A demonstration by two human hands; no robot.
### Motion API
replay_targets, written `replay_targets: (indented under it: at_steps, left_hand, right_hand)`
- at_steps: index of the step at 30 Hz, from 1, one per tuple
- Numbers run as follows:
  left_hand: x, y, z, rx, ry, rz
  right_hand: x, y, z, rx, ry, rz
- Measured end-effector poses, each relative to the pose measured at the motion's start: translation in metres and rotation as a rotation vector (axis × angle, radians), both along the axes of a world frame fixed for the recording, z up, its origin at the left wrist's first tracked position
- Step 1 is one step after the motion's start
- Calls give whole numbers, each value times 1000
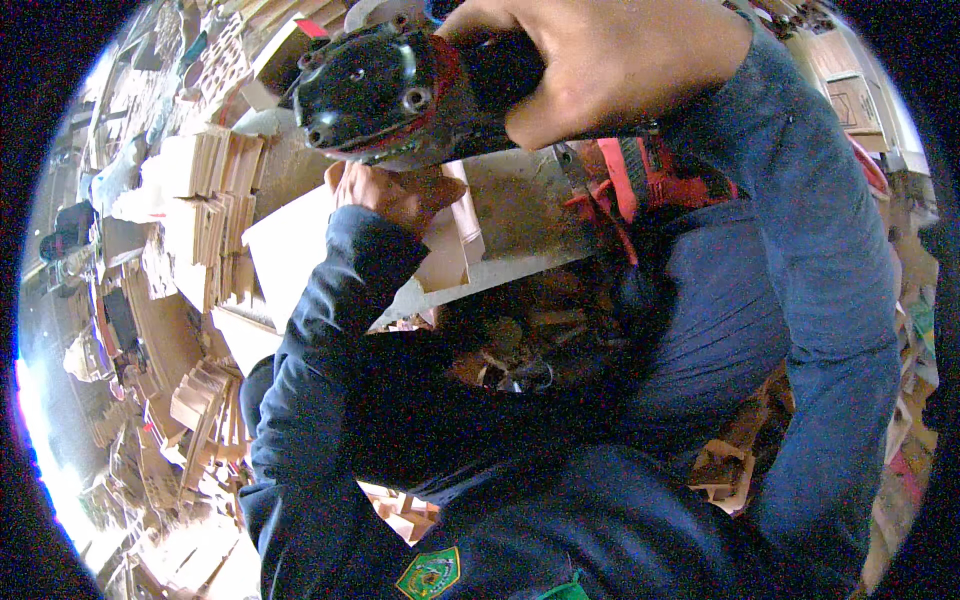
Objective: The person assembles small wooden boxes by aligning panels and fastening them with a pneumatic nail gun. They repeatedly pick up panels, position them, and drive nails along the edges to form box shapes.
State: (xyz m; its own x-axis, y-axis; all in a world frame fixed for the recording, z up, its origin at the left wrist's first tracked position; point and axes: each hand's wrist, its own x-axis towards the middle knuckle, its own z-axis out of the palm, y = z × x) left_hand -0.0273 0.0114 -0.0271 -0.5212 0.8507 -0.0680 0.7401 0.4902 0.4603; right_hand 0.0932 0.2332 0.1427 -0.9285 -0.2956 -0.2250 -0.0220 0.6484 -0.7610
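My right hand (620, 60) is closed around the handle of a nail gun (365, 85) at the top of the view. Its black, bolted cap faces up, and the lower end of the gun is hidden. Just below the gun, my left hand (385, 195) has its fingers curled at light wooden boards (445, 260) on the work surface. The gun hides part of these fingers, so their exact hold is unclear. A larger pale board (295, 260) lies beside my left forearm.
Right of the boards, a red tool (645, 175) and pliers with red handles (610, 215) lie on the grey worktop (525, 235). Stacks of wooden pieces (205, 210) stand at the left. More wood pieces (205, 395) lie lower left, and scraps (725, 465) lie near my right leg.
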Motion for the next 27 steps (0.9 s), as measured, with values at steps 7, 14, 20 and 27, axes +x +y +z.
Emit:
replay_targets:
  at_steps: [7,14,20,27]
  left_hand:
    - [10,-3,5,97,87,83]
    - [13,-1,4,64,109,140]
    - [1,2,-10,131,116,23]
    - [5,-1,-10,113,85,54]
  right_hand:
    - [5,0,-11,-114,228,94]
    - [-8,-1,-19,-222,72,62]
    - [-9,-6,-19,-203,-37,21]
    - [-6,-7,-16,-235,111,158]
